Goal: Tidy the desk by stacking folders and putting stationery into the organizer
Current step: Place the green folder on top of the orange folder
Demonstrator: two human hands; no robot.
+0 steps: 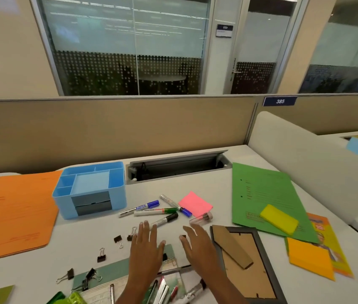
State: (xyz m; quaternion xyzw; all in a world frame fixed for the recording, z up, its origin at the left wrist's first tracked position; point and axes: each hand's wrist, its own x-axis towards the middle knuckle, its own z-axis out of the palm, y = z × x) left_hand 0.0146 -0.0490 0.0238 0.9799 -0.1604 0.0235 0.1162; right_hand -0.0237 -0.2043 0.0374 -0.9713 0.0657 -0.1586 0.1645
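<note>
Several markers lie beside the blue organizer; left hand and right hand hover flat, released.

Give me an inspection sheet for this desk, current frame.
Surface: white desk, cluttered.
Job's things: blue organizer, compartments look empty; orange folder left, green folder right, unstacked; markers, binder clips, pink sticky notes loose.
Clutter: picture frame face down; yellow pad on the green folder.
Hands: left hand and right hand open, holding nothing.
Cables: nothing seen; cable tray lid open.
Surroundings: partition, glass wall behind.
</note>
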